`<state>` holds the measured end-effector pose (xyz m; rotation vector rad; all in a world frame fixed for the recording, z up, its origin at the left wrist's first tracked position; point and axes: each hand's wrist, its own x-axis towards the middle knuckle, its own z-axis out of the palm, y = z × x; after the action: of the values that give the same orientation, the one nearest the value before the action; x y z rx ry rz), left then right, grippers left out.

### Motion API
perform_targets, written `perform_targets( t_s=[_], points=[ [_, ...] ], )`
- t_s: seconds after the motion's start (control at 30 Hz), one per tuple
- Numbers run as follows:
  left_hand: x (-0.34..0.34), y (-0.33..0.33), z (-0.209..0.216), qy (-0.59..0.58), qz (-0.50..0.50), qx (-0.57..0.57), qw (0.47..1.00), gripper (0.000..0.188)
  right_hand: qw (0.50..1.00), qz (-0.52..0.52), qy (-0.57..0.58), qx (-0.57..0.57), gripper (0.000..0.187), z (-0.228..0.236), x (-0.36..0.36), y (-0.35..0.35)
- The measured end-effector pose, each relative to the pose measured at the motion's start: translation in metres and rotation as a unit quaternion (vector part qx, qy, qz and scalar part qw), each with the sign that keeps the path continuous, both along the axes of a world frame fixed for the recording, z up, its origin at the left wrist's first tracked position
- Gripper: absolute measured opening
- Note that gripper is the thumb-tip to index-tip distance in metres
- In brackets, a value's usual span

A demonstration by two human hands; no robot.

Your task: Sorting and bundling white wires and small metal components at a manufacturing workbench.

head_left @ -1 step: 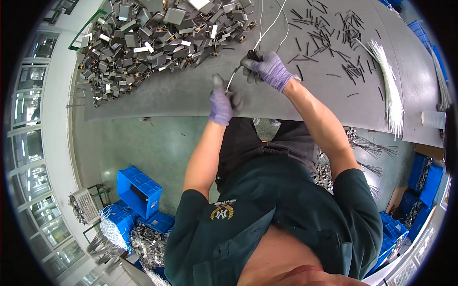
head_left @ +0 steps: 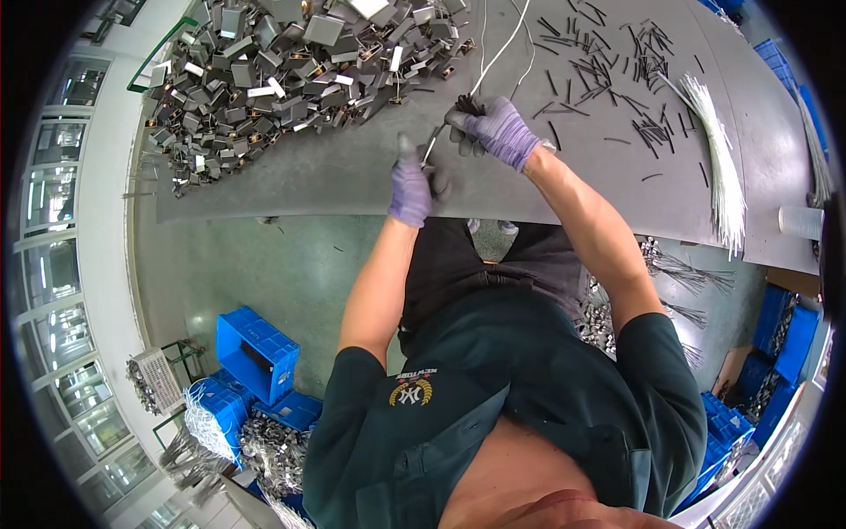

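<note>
Both my hands wear purple gloves with grey fingers, above the near part of the grey table. My left hand [head_left: 412, 185] is closed on a thin white wire [head_left: 429, 152]; its fingers are slightly blurred. To its right and a bit farther off, my right hand [head_left: 495, 130] pinches the same wire. A small bunch of short black tubes [head_left: 469, 104] sticks out at its fingertips. Beyond that hand the white wire [head_left: 502, 46] runs on to the far edge of the view. What lies inside each grip is mostly hidden.
A big heap of grey metal-cased parts [head_left: 291, 79] covers the table's far left. Many loose black tubes [head_left: 599, 70] are scattered at the far right, beside a bundle of white wires [head_left: 718, 167]. Blue crates [head_left: 257, 353] stand on the floor at the lower left.
My left hand has shifted very slightly to the right, with the wire still in it. My right hand is almost where it was.
</note>
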<state>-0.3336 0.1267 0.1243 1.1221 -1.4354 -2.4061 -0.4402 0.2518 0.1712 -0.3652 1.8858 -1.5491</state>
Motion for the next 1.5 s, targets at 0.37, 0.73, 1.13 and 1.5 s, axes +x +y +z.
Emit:
perform_targets(
  t_s=[0.37, 0.73, 1.13, 1.5],
  points=[
    [-0.083, -0.004, -0.012, 0.005, -0.3, -0.444, 0.844, 0.075, 0.996, 0.039, -0.015, 0.074, 0.021, -0.012, -0.061, 0.02],
    [-0.192, -0.029, 0.026, 0.176, -0.054, 0.101, 0.978, 0.023, 0.984, -0.144, -0.041, -0.095, 0.029, -0.034, -0.073, 0.054],
    [0.104, -0.042, -0.021, 0.116, -0.237, -0.026, 0.964, 0.042, 0.951, -0.101, -0.193, -0.219, 0.027, -0.05, -0.028, -0.028],
    [0.389, -0.119, -0.133, -0.304, -0.07, -0.026, 0.95, 0.041, 0.935, -0.177, -0.121, -0.282, 0.029, -0.029, -0.033, -0.046]
  ],
)
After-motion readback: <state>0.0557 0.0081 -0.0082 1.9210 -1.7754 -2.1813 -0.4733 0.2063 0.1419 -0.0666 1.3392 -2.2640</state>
